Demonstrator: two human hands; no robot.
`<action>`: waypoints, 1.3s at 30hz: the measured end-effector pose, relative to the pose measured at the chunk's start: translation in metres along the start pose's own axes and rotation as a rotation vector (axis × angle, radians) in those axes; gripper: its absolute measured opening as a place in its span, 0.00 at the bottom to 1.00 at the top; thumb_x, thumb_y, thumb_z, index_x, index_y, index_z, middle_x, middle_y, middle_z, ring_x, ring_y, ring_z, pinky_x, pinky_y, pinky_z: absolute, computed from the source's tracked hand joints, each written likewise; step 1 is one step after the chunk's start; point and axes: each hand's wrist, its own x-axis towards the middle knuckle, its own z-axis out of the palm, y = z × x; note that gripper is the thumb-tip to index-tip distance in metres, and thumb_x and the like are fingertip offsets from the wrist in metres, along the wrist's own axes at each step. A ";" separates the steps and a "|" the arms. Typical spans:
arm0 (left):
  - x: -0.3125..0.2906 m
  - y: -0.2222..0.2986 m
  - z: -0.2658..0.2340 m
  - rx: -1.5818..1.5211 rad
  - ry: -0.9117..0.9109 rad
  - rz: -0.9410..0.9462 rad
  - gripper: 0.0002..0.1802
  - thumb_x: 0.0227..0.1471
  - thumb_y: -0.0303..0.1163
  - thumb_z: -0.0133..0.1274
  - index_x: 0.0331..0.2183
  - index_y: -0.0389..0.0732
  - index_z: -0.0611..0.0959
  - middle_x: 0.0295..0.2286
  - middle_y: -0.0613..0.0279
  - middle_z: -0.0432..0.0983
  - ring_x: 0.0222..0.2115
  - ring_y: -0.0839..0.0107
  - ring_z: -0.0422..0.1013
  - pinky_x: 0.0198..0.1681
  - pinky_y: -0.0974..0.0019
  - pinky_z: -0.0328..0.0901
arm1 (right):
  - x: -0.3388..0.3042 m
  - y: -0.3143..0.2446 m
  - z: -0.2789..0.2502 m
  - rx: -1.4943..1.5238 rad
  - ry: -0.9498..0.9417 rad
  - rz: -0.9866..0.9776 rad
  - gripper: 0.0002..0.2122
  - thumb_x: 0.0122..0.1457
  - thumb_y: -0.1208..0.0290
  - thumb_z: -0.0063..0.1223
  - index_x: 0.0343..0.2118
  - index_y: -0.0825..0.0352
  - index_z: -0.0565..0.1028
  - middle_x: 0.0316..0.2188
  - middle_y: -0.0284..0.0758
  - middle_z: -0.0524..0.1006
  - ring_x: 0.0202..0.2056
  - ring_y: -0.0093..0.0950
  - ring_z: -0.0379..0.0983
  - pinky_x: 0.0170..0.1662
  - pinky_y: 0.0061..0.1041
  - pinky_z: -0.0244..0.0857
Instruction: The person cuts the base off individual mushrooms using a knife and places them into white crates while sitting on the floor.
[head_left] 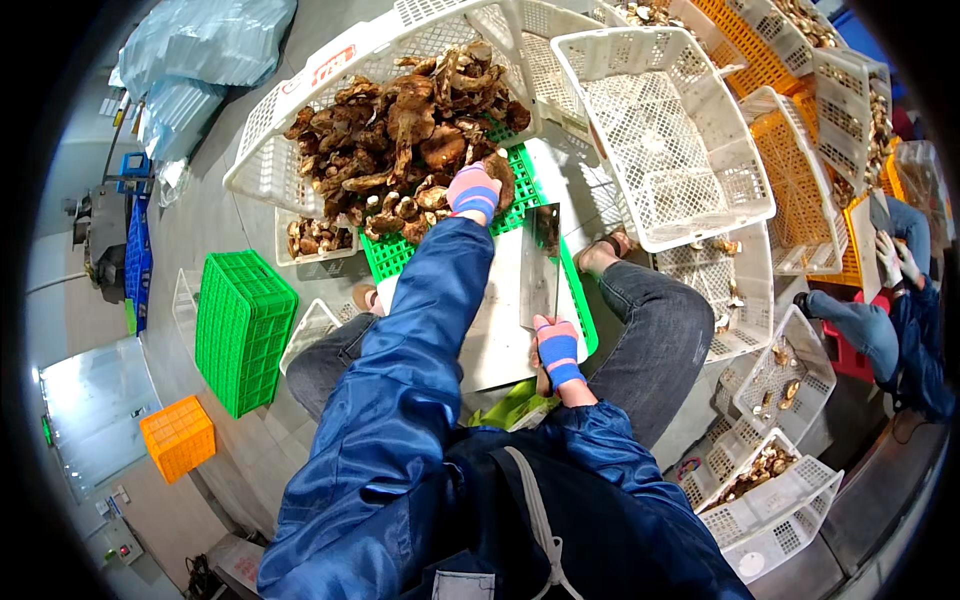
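My left hand (474,192), in a pink and blue striped glove, is stretched out to the near edge of a big pile of brown mushrooms (405,125). Its fingers curl against a dark mushroom (500,184). The pile spills from a tipped white basket (262,150) onto a green slotted crate (385,258). My right hand (558,350), gloved alike, grips the handle of a cleaver (541,268). The wide blade points away from me, over a white board (495,325) between my knees.
An empty-looking white basket (660,130) stands at the far right. More white and orange baskets (790,180) with mushrooms line the right side, near a seated person (905,290). Green crates (243,330) and an orange crate (178,437) are at the left.
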 end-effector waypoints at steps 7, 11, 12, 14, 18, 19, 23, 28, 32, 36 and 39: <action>-0.094 -0.094 -0.042 -1.546 -0.346 0.194 0.21 0.35 0.18 0.47 0.37 0.41 0.70 0.30 0.67 0.68 0.32 0.78 0.64 0.35 0.76 0.59 | 0.020 0.018 0.004 0.161 -0.094 0.088 0.07 0.45 0.69 0.44 0.21 0.68 0.67 0.06 0.33 0.63 0.05 0.25 0.59 0.06 0.24 0.53; -0.164 -0.139 -0.021 -1.451 -0.237 0.428 0.15 0.37 0.18 0.48 0.31 0.43 0.70 0.41 0.59 0.59 0.41 0.68 0.60 0.43 0.69 0.56 | 0.019 0.017 -0.001 0.111 -0.127 -0.040 0.09 0.45 0.68 0.45 0.17 0.69 0.65 0.05 0.34 0.63 0.04 0.27 0.58 0.05 0.25 0.52; -0.178 -0.148 -0.016 -1.366 -0.229 0.533 0.13 0.38 0.20 0.49 0.31 0.44 0.70 0.44 0.57 0.56 0.44 0.63 0.58 0.45 0.65 0.56 | 0.012 0.009 -0.002 0.069 -0.115 -0.078 0.09 0.45 0.68 0.45 0.18 0.69 0.65 0.05 0.34 0.63 0.03 0.28 0.58 0.05 0.25 0.51; -0.203 -0.158 -0.009 -1.406 -0.291 0.478 0.12 0.37 0.19 0.49 0.28 0.43 0.71 0.45 0.55 0.53 0.46 0.62 0.55 0.47 0.66 0.52 | 0.010 0.013 -0.011 0.140 -0.214 -0.009 0.10 0.46 0.67 0.45 0.18 0.68 0.64 0.05 0.35 0.62 0.03 0.29 0.57 0.05 0.26 0.50; -0.220 -0.187 0.020 -0.781 -0.149 0.636 0.17 0.33 0.16 0.45 0.30 0.43 0.75 0.43 0.53 0.56 0.44 0.61 0.57 0.46 0.68 0.52 | 0.003 0.026 -0.020 -0.146 -0.126 -0.174 0.17 0.45 0.65 0.46 0.37 0.70 0.66 0.06 0.33 0.63 0.04 0.24 0.58 0.06 0.23 0.50; -0.221 -0.201 0.035 -0.717 -0.229 0.455 0.19 0.33 0.16 0.44 0.32 0.43 0.74 0.43 0.52 0.56 0.44 0.61 0.57 0.46 0.68 0.52 | -0.022 0.011 -0.011 -0.235 -0.109 -0.095 0.17 0.44 0.62 0.46 0.33 0.71 0.68 0.08 0.36 0.66 0.08 0.25 0.62 0.11 0.23 0.55; -0.222 -0.210 0.047 -0.575 -0.149 0.442 0.23 0.33 0.15 0.39 0.36 0.42 0.73 0.43 0.50 0.58 0.45 0.60 0.56 0.47 0.68 0.52 | -0.008 0.030 -0.010 -0.627 -0.064 -0.264 0.17 0.43 0.58 0.42 0.23 0.71 0.71 0.15 0.45 0.70 0.19 0.36 0.68 0.25 0.28 0.63; -0.237 -0.208 0.028 -1.051 -0.091 -0.032 0.19 0.38 0.21 0.41 0.38 0.38 0.70 0.39 0.51 0.63 0.42 0.62 0.60 0.45 0.70 0.54 | 0.009 0.059 -0.008 -0.844 -0.002 -0.399 0.19 0.43 0.55 0.40 0.22 0.70 0.71 0.23 0.50 0.70 0.29 0.43 0.67 0.34 0.34 0.59; -0.250 -0.197 0.084 -0.737 -0.086 -0.273 0.38 0.35 0.45 0.52 0.45 0.34 0.60 0.43 0.43 0.56 0.46 0.53 0.53 0.47 0.63 0.50 | 0.019 0.073 -0.005 -0.647 -0.017 -0.261 0.17 0.43 0.59 0.41 0.26 0.70 0.72 0.24 0.48 0.71 0.29 0.40 0.68 0.34 0.31 0.61; -0.287 -0.134 0.069 -0.459 -0.199 -0.191 0.47 0.25 0.48 0.58 0.46 0.34 0.58 0.44 0.43 0.55 0.45 0.54 0.54 0.50 0.63 0.47 | 0.020 0.071 -0.010 -0.667 0.009 -0.349 0.15 0.43 0.62 0.42 0.28 0.69 0.72 0.24 0.47 0.71 0.30 0.38 0.69 0.34 0.29 0.61; -0.284 -0.130 0.085 -0.543 -0.216 -0.155 0.50 0.21 0.45 0.60 0.47 0.33 0.57 0.41 0.44 0.59 0.43 0.56 0.58 0.45 0.65 0.53 | 0.008 0.059 -0.006 -0.714 0.024 -0.350 0.15 0.43 0.62 0.41 0.29 0.68 0.72 0.23 0.45 0.72 0.27 0.38 0.69 0.33 0.29 0.62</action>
